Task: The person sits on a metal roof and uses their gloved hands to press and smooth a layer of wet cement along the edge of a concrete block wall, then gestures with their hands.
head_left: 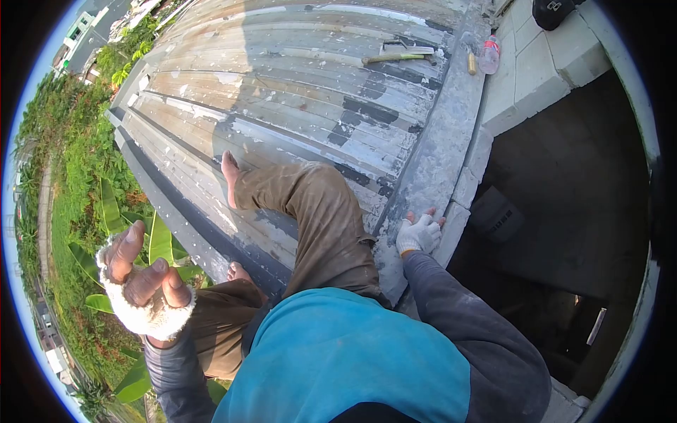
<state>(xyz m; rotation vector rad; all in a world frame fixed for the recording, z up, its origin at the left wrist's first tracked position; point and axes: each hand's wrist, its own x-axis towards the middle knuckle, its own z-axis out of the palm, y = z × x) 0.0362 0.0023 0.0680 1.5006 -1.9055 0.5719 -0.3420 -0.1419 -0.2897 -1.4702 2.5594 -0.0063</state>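
My left hand (144, 285), in a white knitted glove with bare fingertips, is raised at the left, above the greenery past the roof's edge. Its fingers are curled and apart, and nothing shows in them. My right hand (422, 233), gloved the same way, lies with spread fingers on the grey ledge (448, 141) between the metal roof and the block wall. My bare feet rest on the corrugated metal roof (282, 113), which has peeling patches. Farther up lie a hammer (398, 58) and a metal-framed tool (409, 48).
On the ledge are a plastic bottle (489, 56) with a red label and a small tan-handled object (472, 63). A black item (553, 10) sits on the block wall (525, 63). A dark opening with a bucket (496, 215) drops away at the right. Plants lie below the roof's left edge.
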